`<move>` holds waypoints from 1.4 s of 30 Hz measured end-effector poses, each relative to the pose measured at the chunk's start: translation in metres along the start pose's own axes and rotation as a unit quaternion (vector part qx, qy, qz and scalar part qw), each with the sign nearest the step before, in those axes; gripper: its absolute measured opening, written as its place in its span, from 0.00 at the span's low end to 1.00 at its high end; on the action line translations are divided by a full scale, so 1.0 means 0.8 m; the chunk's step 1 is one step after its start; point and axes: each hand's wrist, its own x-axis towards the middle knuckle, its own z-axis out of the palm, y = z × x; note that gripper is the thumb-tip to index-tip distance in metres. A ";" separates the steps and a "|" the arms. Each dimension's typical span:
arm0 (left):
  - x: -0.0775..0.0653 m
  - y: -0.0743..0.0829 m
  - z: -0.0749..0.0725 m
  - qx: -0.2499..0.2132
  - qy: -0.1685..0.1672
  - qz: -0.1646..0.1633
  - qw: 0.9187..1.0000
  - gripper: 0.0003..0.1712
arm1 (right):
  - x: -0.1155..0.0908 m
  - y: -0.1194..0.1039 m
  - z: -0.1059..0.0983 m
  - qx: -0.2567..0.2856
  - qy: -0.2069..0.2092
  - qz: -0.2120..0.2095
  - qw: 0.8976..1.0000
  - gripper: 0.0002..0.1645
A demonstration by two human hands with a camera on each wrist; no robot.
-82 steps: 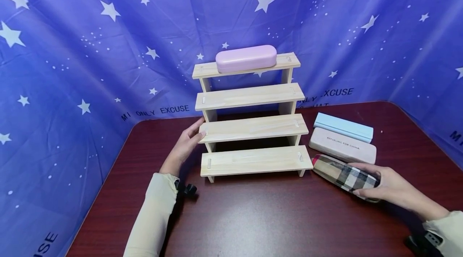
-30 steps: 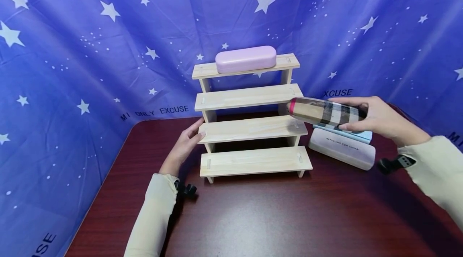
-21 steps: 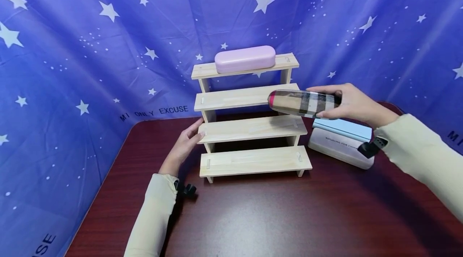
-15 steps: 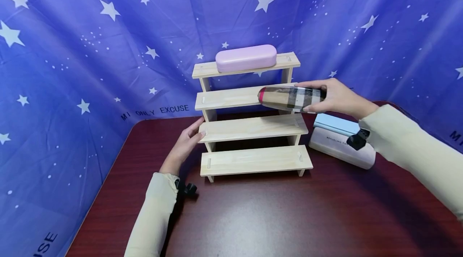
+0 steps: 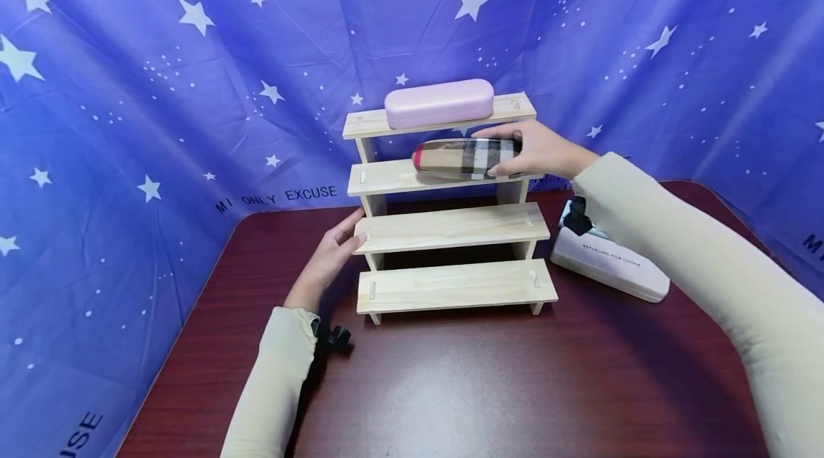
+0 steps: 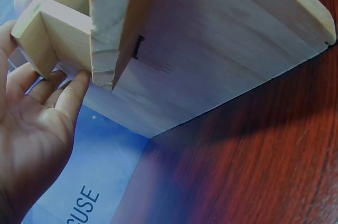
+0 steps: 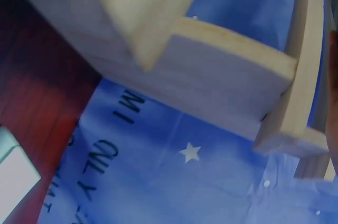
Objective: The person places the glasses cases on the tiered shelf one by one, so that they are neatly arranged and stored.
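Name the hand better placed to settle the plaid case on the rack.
Likely the right hand: it grips the plaid case at the second-highest shelf; the left hand, lower, holds the rack.

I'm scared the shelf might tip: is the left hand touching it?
Touching: the head view shows the left hand gripping the shelf, fingers on its edge.

Plaid case (image 5: 458,159) was held at wooden rack (image 5: 450,227), second tier from top

Case: long, rounded left end, beige with black-and-white checks, red band near that end. It lay lengthwise, roughly along the tier; could not tell if its underside touched the board. Right end partly covered by fingers (image 5: 505,169). Rack: pale bare wood, four stepped tiers rising toward the back, joint ends showing near board ends. Stood upright on dark red-brown table (image 5: 444,386).
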 end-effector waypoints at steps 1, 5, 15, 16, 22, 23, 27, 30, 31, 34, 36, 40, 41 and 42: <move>0.000 -0.001 0.000 0.000 -0.001 -0.001 1.000 0.33 | 0.006 -0.001 0.002 -0.002 -0.004 -0.006 1.000 0.38; 0.002 -0.003 -0.001 -0.004 -0.001 -0.003 1.000 0.33 | 0.022 -0.007 0.007 -0.006 -0.021 -0.026 0.999 0.38; -0.001 -0.002 -0.001 -0.009 -0.002 -0.006 1.000 0.34 | 0.045 -0.004 0.015 -0.011 -0.035 -0.032 0.999 0.40; -0.001 -0.002 -0.001 -0.009 -0.003 -0.007 1.000 0.34 | 0.047 -0.003 0.016 -0.004 -0.036 -0.030 0.999 0.40; -0.001 -0.002 0.000 -0.017 -0.007 -0.002 1.000 0.34 | 0.055 0.001 0.024 0.033 -0.044 -0.023 0.998 0.40; -0.001 -0.002 0.000 -0.017 -0.007 -0.002 1.000 0.34 | 0.056 0.001 0.025 0.036 -0.047 -0.023 0.998 0.40; 0.001 -0.002 -0.001 -0.016 -0.007 0.000 1.000 0.34 | 0.060 0.003 0.027 0.044 -0.053 -0.014 0.998 0.41; 0.001 -0.001 0.000 -0.015 -0.009 0.002 1.000 0.34 | 0.061 0.004 0.026 0.036 -0.050 -0.012 0.998 0.41; 0.001 -0.001 0.000 -0.014 -0.009 0.001 1.000 0.34 | 0.062 0.005 0.025 0.034 -0.049 -0.012 0.998 0.41; 0.001 -0.001 0.000 -0.013 -0.008 -0.001 1.000 0.34 | 0.064 0.006 0.024 0.032 -0.051 -0.009 0.998 0.41; 0.001 -0.001 0.000 -0.012 -0.007 -0.003 1.000 0.34 | 0.065 0.007 0.024 0.032 -0.055 -0.006 0.998 0.41; 0.000 0.000 0.001 -0.013 -0.004 -0.005 1.000 0.33 | 0.064 0.006 0.023 0.027 -0.065 -0.004 0.998 0.42; 0.000 0.000 0.001 -0.017 -0.004 -0.006 1.000 0.33 | 0.064 0.007 0.023 0.024 -0.067 -0.004 0.997 0.42; 0.000 0.000 0.001 -0.018 -0.004 -0.006 1.000 0.33 | 0.065 0.007 0.022 0.023 -0.069 -0.004 0.997 0.42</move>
